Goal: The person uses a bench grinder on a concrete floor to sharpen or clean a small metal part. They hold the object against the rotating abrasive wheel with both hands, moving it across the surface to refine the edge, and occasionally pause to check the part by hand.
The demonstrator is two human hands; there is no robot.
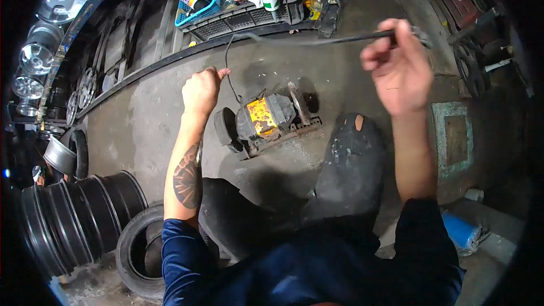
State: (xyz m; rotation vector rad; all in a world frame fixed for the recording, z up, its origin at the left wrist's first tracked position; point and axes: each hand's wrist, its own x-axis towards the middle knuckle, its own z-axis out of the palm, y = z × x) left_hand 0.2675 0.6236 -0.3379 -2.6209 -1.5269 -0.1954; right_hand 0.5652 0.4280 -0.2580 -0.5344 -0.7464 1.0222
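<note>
A bench grinder (262, 116) with a worn yellow and grey body sits on the concrete floor before my knees, a round wheel at each end. From it a thin dark cord (228, 56) rises past my left hand and runs across to the right. My left hand (201, 89) is closed, its thumb and fingertips pinching at the cord beside the grinder. Raised to the right, my right hand (399, 65) grips the thicker black end of the cord; motion blurs its fingers. What lies inside the right palm is partly hidden.
At the back, a black crate (243, 22) holds a blue basket (180, 20), a white-green tube and cloths. Black wheel rims (85, 209) and a tire (133, 249) lie at lower left. Silver rims (38, 58) line the left rack. A square floor frame (436, 141) is at right.
</note>
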